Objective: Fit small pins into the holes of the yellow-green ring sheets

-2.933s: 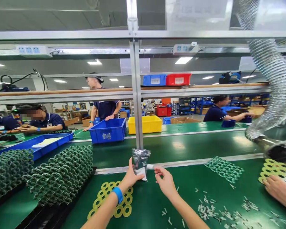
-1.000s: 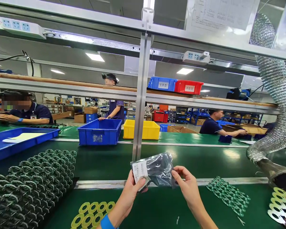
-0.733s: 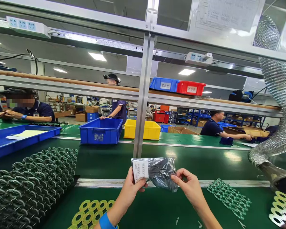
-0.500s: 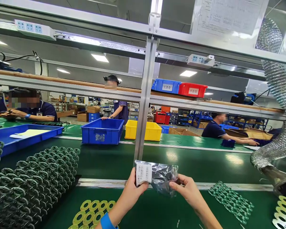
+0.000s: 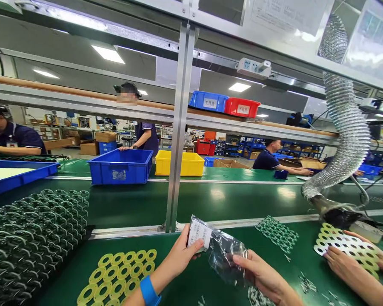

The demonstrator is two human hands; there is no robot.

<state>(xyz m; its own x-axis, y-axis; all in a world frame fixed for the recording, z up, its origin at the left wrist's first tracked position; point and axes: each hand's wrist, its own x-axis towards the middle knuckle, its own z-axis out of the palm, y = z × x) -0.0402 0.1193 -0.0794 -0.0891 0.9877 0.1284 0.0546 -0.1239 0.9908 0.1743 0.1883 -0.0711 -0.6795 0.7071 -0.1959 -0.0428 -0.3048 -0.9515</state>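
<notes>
A clear plastic bag (image 5: 226, 255) with a white printed label (image 5: 199, 233) hangs tilted between my two hands, above the green bench. My left hand (image 5: 182, 255), with a blue band at the wrist, pinches the bag at its labelled end. My right hand (image 5: 258, 272) grips the opposite end between thumb and fingers. Whatever lies inside the bag is hard to make out. Below my left forearm lies a sheet of yellow ring-shaped pieces (image 5: 117, 272). Small metal parts (image 5: 258, 296) lie in a pile under my right hand.
Stacked ring panels (image 5: 35, 238) fill the left side. A green ring panel (image 5: 277, 234) lies right of centre. At far right, a co-worker's hands (image 5: 347, 259) hold a white-and-yellow panel (image 5: 344, 244). A metal post (image 5: 178, 127) and a flexible duct (image 5: 347, 123) rise from the bench.
The view has swung right, bringing a co-worker's hands and the loose metal parts into sight. The bag has tilted, its right end lower, and stays in both hands.
</notes>
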